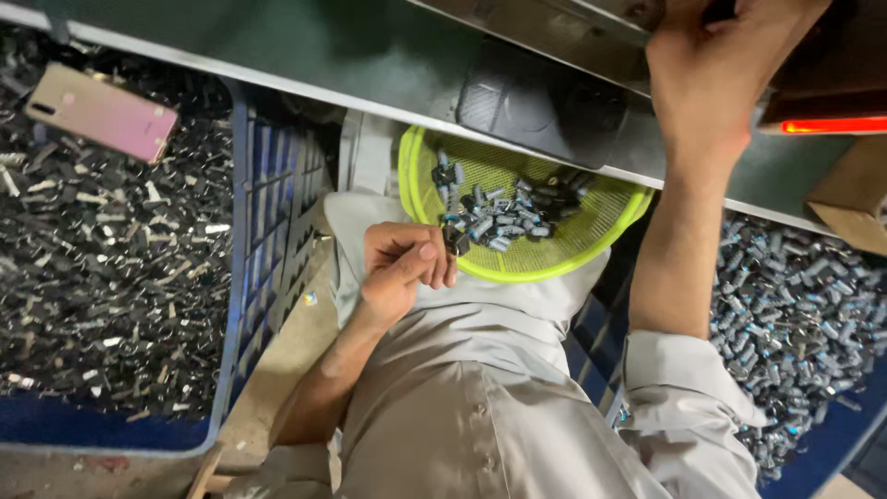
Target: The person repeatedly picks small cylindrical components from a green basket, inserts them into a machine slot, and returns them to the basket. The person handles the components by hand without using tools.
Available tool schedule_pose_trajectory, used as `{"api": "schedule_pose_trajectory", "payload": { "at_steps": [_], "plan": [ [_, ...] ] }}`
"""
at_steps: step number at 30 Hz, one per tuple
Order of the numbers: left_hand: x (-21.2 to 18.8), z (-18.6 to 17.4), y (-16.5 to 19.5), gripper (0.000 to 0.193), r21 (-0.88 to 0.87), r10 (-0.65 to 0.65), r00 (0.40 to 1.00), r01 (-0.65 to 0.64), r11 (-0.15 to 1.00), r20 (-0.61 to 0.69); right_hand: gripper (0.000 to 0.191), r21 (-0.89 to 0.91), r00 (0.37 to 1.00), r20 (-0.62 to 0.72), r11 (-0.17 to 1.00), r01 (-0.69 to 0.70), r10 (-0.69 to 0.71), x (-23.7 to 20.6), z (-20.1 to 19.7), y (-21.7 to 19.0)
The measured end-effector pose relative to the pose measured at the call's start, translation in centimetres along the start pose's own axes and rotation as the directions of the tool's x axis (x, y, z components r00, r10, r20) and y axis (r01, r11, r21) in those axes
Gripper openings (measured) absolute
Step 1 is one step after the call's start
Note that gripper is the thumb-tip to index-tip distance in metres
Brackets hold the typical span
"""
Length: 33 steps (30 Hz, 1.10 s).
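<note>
My left hand (405, 268) is closed, pinching a small dark metal part (455, 242) at the near rim of a yellow-green mesh basket (554, 263). The basket rests on my lap and holds several small grey and dark metal parts (508, 217). My right hand (711, 74) reaches up onto the grey machine (370, 55) at the top of the view. Its fingertips run past the frame edge, so what they hold or touch is hidden.
A blue crate (242, 277) on the left is full of dark metal parts, with a pink phone (102, 111) lying on them. Another blue bin (804, 323) on the right holds silvery parts. A red light (832, 125) and a cardboard box (855, 199) sit at right.
</note>
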State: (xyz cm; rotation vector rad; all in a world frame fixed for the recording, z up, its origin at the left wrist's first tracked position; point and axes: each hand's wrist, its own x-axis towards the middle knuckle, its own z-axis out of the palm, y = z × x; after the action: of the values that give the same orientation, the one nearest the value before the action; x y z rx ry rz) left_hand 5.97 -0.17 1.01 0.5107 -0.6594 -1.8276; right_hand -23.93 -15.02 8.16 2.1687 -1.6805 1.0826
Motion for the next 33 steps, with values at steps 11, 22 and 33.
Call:
{"api": "schedule_pose_trajectory", "payload": {
  "at_steps": [11,22,33],
  "plan": [
    [1.6,2.5,2.1,0.015,0.308,0.068,0.998,-0.066,0.949,0.004,0.021,0.570,0.865,0.397,0.656,-0.495,0.309,-15.3,-0.5,-13.6],
    [2.6,4.8,2.7,0.011,0.806,0.026,0.997,-0.077,0.586,0.076,0.040,0.832,0.816,0.364,0.237,-0.501,0.449,-15.5,-0.4,-12.8],
    [0.4,1.3,1.3,0.036,0.067,-0.054,0.984,0.066,0.996,-0.173,0.025,0.753,0.523,0.639,-0.317,-0.577,0.565,-10.0,-1.1,-8.7]
  ]
}}
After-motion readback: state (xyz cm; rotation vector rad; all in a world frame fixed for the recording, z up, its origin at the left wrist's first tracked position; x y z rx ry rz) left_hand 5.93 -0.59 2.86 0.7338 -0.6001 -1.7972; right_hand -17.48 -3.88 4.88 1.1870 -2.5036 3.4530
